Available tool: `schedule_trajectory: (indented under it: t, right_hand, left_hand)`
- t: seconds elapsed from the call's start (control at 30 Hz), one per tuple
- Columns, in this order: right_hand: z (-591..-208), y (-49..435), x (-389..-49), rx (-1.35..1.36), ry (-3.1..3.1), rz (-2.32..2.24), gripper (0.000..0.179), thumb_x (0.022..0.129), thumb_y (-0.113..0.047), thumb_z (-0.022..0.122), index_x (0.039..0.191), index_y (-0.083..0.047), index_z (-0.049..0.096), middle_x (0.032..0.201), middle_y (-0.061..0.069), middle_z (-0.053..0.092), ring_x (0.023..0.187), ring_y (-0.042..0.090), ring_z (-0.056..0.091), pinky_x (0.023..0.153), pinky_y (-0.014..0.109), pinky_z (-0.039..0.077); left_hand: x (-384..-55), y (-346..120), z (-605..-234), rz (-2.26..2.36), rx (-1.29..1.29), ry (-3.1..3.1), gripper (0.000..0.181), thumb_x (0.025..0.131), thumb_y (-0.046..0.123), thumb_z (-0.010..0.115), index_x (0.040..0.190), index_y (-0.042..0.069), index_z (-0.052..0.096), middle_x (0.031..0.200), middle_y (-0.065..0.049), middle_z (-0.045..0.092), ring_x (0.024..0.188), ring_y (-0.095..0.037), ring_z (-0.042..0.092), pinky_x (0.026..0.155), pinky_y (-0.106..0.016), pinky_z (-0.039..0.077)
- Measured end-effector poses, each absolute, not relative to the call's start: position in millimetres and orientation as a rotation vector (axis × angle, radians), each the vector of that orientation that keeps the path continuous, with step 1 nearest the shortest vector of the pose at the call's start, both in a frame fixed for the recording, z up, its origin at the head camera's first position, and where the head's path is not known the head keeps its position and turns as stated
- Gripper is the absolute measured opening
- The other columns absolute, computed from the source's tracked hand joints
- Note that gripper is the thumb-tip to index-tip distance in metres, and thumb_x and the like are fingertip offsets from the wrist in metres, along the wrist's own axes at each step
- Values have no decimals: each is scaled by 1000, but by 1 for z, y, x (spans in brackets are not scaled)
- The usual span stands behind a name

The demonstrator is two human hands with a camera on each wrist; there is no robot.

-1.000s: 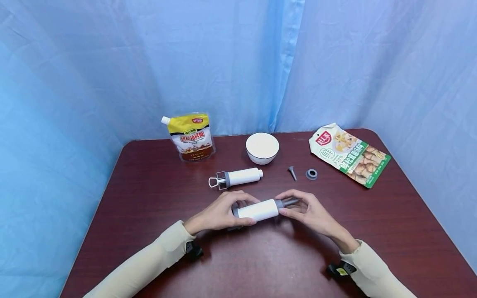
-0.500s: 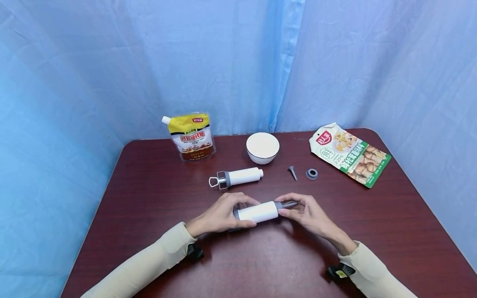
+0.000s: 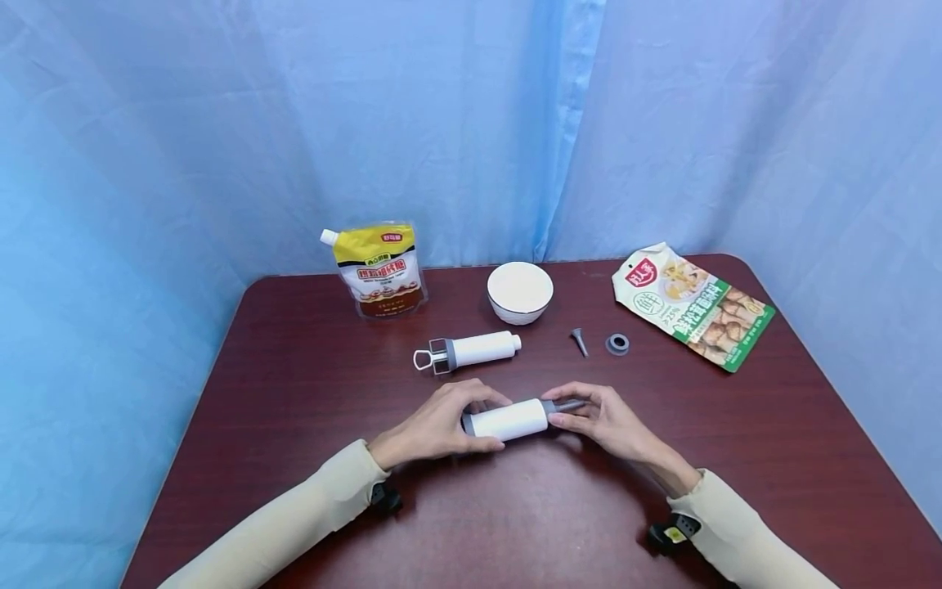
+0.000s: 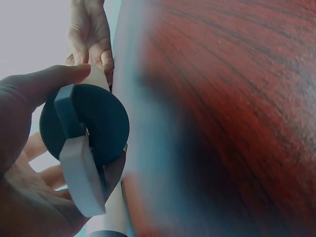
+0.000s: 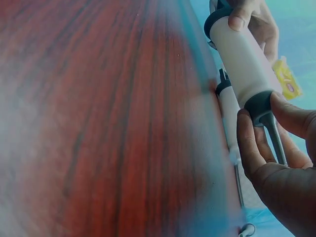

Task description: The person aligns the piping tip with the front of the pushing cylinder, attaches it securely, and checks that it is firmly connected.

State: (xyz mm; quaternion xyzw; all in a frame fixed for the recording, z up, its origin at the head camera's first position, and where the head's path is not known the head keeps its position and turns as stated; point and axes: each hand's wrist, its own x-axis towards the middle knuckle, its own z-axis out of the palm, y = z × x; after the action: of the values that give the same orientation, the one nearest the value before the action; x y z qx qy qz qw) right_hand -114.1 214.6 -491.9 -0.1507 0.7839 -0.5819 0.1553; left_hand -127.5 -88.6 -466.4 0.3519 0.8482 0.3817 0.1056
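Observation:
My left hand [image 3: 434, 425] grips the rear of a white piping syringe [image 3: 509, 420], thumb and fingers round its barrel beside the dark grey end cap [image 4: 106, 123]. A white pull handle [image 4: 81, 175] sticks out of that cap towards the left wrist camera. At the front end, my right hand [image 3: 614, 421] pinches the grey collar [image 5: 259, 104] between thumb and fingers. From this collar a long thin grey nozzle [image 5: 275, 138] runs in among the right fingers. The syringe lies almost level, its nozzle pointing right.
Behind the hands lies a second white syringe [image 3: 482, 349]. To its right are a small grey nozzle [image 3: 579, 342] and a grey ring [image 3: 617, 344]. Farther back stand a spouted pouch [image 3: 380, 274] and a white bowl [image 3: 519, 294]; a green-and-white packet [image 3: 692, 307] lies at the right.
The held syringe and the right hand have come down slightly towards me in the head view. Both hands keep their hold, and the other things stay where they were.

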Motion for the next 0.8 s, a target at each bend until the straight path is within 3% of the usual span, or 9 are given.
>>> schedule_trajectory:
  t: [0.17, 0.43, 0.8]
  right_hand:
    - [-493, 217, -119, -412, 2228, -1651, 34, 97, -17, 74, 128, -2, 69, 126, 23, 69, 97, 12, 73, 83, 24, 59]
    - [-494, 225, -123, -273, 2178, -1654, 38, 96, -20, 76, 130, -5, 68, 127, 16, 68, 95, 14, 74, 81, 24, 59]
    - [-501, 232, -133, -475, 2146, -1615, 35, 93, -13, 79, 125, -4, 69, 126, 18, 68, 99, 12, 72, 83, 25, 59]
  left_hand:
    - [-127, -94, -467, 1089, 1023, 2513, 53, 81, 35, 90, 129, 25, 71, 117, 9, 69, 103, -8, 61, 91, -31, 50]
    - [-124, -105, -471, 1101, 998, 2548, 56, 79, 35, 92, 129, 22, 71, 117, 7, 70, 102, -9, 63, 92, -35, 53]
    - [-125, -107, -475, 1081, 961, 2556, 49, 78, 33, 93, 122, 23, 74, 110, 8, 69, 97, -9, 63, 86, -33, 53]
